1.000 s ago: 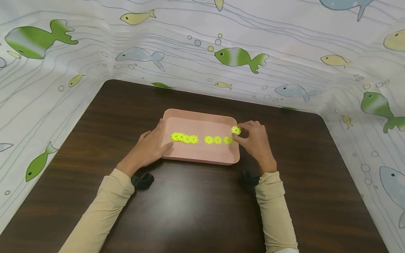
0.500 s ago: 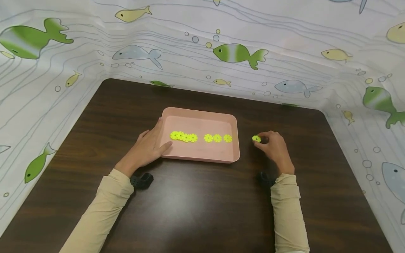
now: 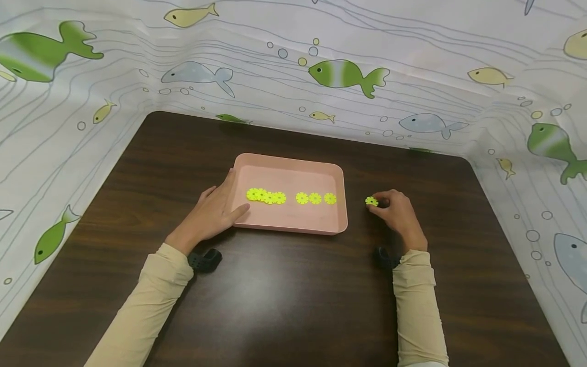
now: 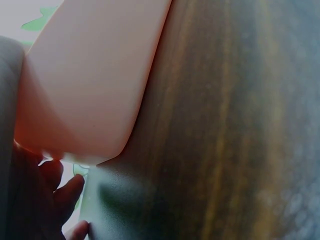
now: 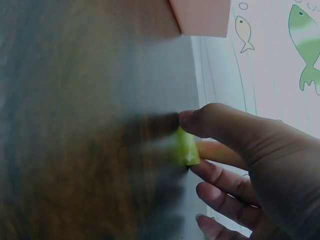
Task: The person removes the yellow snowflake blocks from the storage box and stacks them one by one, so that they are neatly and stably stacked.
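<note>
A pink tray [image 3: 293, 220] stands on the dark table, with several yellow flower-shaped discs in a row inside: an overlapping group [image 3: 266, 196] at the left and three separate ones [image 3: 315, 198] at the right. My left hand [image 3: 207, 215] rests on the tray's left end, its thumb over the rim. To the right of the tray, my right hand [image 3: 400, 216] pinches a yellow disc [image 3: 372, 202] between thumb and fingers at the table's surface. The right wrist view shows the yellow piece [image 5: 187, 147] between the fingertips of the right hand [image 5: 250, 155].
The dark wood table [image 3: 275, 295] surrounds the tray. A white sheet [image 3: 275, 97] printed with fish stands behind the table and along both sides. A black strap with a device [image 3: 205, 260] is on the left wrist, and another [image 3: 386, 258] on the right.
My right hand has moved from above the tray's right edge to the table at the right, carrying a yellow disc. The left hand has stayed on the tray.
</note>
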`<state>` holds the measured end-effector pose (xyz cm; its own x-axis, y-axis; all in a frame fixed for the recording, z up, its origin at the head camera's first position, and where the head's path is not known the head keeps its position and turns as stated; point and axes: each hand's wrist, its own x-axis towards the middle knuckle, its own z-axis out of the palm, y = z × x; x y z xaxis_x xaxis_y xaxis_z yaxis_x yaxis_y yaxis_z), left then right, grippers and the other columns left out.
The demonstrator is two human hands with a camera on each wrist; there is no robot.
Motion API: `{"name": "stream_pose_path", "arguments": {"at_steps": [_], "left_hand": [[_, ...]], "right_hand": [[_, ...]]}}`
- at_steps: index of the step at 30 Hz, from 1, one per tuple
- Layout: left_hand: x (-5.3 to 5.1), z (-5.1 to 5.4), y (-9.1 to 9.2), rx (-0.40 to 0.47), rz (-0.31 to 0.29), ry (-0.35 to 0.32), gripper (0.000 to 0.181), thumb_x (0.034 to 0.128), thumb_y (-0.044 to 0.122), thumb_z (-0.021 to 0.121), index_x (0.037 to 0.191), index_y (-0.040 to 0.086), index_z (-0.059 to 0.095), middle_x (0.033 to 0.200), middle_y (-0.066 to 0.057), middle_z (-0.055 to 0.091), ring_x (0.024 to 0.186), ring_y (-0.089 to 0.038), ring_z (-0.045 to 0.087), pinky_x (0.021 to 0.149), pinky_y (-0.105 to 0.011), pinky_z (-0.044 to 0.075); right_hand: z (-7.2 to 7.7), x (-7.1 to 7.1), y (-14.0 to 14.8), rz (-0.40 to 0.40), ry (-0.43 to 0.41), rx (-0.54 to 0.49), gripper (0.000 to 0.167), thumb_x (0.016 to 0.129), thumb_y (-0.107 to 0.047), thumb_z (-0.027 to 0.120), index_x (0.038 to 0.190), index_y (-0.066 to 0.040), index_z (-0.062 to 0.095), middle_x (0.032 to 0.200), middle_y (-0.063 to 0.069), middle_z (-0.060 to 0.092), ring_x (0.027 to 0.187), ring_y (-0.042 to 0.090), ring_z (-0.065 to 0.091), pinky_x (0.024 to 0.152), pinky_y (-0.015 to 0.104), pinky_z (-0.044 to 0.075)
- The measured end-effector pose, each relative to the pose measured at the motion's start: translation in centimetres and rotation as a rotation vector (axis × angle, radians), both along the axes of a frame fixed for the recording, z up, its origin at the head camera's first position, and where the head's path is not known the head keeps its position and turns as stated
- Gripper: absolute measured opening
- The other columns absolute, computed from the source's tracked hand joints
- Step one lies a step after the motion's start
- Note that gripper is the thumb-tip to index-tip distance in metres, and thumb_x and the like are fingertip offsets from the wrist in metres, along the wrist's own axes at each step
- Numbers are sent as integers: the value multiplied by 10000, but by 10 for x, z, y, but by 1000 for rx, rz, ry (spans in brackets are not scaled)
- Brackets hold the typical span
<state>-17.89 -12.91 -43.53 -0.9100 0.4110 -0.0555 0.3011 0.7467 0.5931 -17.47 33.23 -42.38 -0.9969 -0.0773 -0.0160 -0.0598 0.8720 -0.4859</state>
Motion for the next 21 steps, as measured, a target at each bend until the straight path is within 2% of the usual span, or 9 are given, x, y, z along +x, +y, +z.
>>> {"name": "stream_pose_path", "arguments": {"at_steps": [6, 9, 13, 17, 19, 21], "left_hand": [[-1, -2, 0, -4, 2, -3, 953, 1029, 490, 503, 1644, 48, -76, 1730, -128, -27, 1574, -326, 174, 1208, -636, 83], [-1, -3, -1, 1, 6, -1, 957, 1026, 494, 507, 1646, 49, -69, 1730, -125, -20, 1571, -327, 189, 1209, -636, 82], [0, -5, -2, 7, 5, 7, 956, 1027, 496, 511, 1647, 34, -51, 1729, -136, -10, 1568, -332, 198, 1206, -637, 89], [0, -5, -2, -5, 4, 8, 951, 1032, 501, 503, 1646, 36, -54, 1731, -126, -19, 1568, -325, 201, 1210, -626, 94], [0, -4, -2, -11, 7, 5, 950, 1033, 507, 498, 1647, 43, -59, 1732, -116, -19, 1564, -331, 213, 1213, -621, 95], [-1, -4, -1, -15, 7, 0, 949, 1034, 514, 493, 1648, 51, -63, 1733, -106, -22, 1560, -335, 224, 1215, -615, 93]], "right_hand": [[13, -4, -13, -1, 69, -16, 476, 960, -142, 723, 1329, 138, 613, 1295, 348, 584, 1161, 503, 558, 1024, 640, 424], [21, -8, -32, 25, 111, -33, 446, 967, -128, 717, 1329, 116, 628, 1295, 323, 593, 1176, 483, 552, 1028, 630, 429], [31, -11, -68, 97, 151, -36, 372, 951, -89, 734, 1272, 91, 682, 1254, 278, 634, 1131, 436, 574, 972, 589, 478], [38, -10, -107, 164, 112, 11, 311, 938, -60, 742, 1221, 68, 724, 1213, 223, 700, 1055, 383, 632, 895, 525, 539], [38, -8, -123, 175, 79, 81, 291, 936, -57, 740, 1206, 52, 740, 1190, 199, 729, 1029, 357, 668, 882, 497, 560], [37, -6, -135, 164, 51, 163, 235, 935, -44, 728, 1153, 35, 765, 1067, 172, 758, 915, 324, 685, 814, 463, 575]]}}
